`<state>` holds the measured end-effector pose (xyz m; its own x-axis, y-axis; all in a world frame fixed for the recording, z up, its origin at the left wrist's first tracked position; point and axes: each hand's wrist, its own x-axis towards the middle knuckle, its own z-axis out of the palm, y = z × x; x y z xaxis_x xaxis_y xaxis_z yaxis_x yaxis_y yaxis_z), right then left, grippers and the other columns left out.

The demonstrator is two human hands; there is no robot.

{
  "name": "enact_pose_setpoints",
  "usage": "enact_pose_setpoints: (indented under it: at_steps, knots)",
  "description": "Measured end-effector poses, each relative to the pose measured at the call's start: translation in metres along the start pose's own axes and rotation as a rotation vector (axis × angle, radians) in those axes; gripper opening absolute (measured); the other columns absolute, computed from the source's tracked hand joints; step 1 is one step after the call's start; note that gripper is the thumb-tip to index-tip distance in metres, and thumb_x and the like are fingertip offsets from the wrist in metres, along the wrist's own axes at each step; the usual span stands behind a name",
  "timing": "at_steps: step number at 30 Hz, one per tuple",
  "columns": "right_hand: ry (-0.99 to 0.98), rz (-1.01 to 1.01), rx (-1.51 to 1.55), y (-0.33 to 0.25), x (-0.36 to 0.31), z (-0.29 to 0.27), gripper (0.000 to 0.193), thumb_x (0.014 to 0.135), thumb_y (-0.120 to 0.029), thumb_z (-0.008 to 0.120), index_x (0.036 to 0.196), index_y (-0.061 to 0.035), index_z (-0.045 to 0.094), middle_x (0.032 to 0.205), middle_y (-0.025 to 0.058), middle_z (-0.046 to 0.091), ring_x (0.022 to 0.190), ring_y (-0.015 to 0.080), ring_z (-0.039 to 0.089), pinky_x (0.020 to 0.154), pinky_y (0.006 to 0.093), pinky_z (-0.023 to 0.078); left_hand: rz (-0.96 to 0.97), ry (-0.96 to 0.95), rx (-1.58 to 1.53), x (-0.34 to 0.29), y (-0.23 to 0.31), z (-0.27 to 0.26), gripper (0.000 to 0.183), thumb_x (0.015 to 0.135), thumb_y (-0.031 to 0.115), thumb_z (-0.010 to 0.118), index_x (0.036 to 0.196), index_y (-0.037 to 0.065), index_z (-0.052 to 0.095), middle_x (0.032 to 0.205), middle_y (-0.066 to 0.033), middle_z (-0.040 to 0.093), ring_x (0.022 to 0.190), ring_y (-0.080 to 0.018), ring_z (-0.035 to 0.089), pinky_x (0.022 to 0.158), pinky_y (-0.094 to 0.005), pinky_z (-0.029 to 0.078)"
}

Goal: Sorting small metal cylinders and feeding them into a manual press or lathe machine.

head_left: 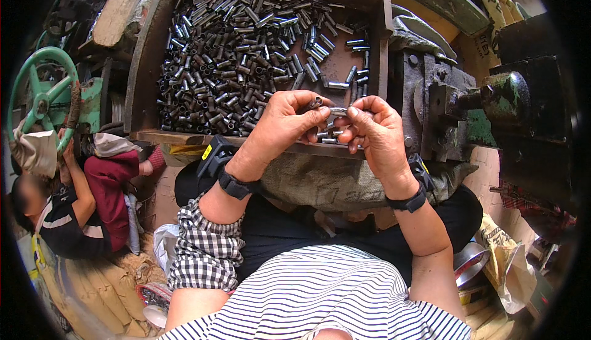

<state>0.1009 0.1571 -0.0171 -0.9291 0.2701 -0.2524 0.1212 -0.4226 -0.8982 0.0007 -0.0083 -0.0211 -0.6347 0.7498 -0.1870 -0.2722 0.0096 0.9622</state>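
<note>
My left hand and right hand together pinch a short grey metal tube. I see them above the wooden tray heaped with similar dark metal tubes.

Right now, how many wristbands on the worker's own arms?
2: one black wristband at the left hand, one black wristband at the right hand. Both hands pinch a small metal tube.

- Head view: worn on the person's head, looking steeply down, fisheye-bent at the rim.
- Near: own striped torso at bottom centre, forearms rising from the lower edge.
- Faces: wooden tray of metal tubes, upper centre.
</note>
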Motion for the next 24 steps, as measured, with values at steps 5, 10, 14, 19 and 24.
enact_pose_setpoints:
  at_steps: [5,10,14,19,24]
  knots:
    - [-0.069,0.084,0.042,-0.003,0.003,-0.006,0.015,0.087,-0.012,0.062,0.093,-0.0022,0.052,0.077,0.0122,0.066,0.058,0.0115,0.065,0.044,0.0185,0.048,-0.037,-0.036,0.051,-0.002,0.001,-0.001,0.022,0.087,0.020,0.064,0.098,0.001,0.065,0.067,0.0017,0.059,0.052,-0.0021,0.051,0.046,-0.0149,0.041]
    - [-0.049,0.082,0.078,-0.002,0.003,-0.008,0.015,0.087,-0.011,0.063,0.091,-0.0025,0.052,0.077,0.0121,0.066,0.057,0.0109,0.064,0.043,0.0182,0.048,-0.007,-0.021,0.020,0.001,-0.005,0.000,0.021,0.089,0.020,0.062,0.096,0.001,0.065,0.067,0.0013,0.059,0.049,-0.0019,0.050,0.044,-0.0148,0.040]
    - [-0.015,-0.005,0.041,0.003,0.001,-0.006,0.014,0.086,-0.010,0.063,0.090,-0.0027,0.052,0.077,0.0121,0.066,0.057,0.0107,0.064,0.043,0.0181,0.048,0.008,0.032,0.065,-0.002,-0.005,0.010,0.021,0.090,0.020,0.060,0.099,0.001,0.063,0.066,0.0009,0.058,0.049,-0.0020,0.051,0.043,-0.0156,0.040]
    - [-0.121,0.096,0.124,-0.003,0.005,-0.016,0.013,0.085,-0.009,0.064,0.088,-0.0028,0.053,0.075,0.0122,0.066,0.054,0.0092,0.062,0.042,0.0178,0.046,0.202,0.037,0.365,-0.007,-0.001,0.016,0.025,0.092,0.020,0.058,0.106,0.000,0.060,0.065,-0.0006,0.058,0.050,-0.0037,0.052,0.043,-0.0188,0.042]
    - [-0.197,0.168,0.177,-0.004,0.006,-0.019,0.012,0.085,-0.009,0.064,0.087,-0.0025,0.054,0.073,0.0092,0.064,0.049,0.0076,0.059,0.038,0.0170,0.044,0.818,-0.009,0.965,-0.003,-0.008,0.017,0.044,0.078,0.002,0.065,0.119,-0.003,0.052,0.084,-0.0153,0.062,0.061,-0.0231,0.064,0.051,-0.0297,0.051]
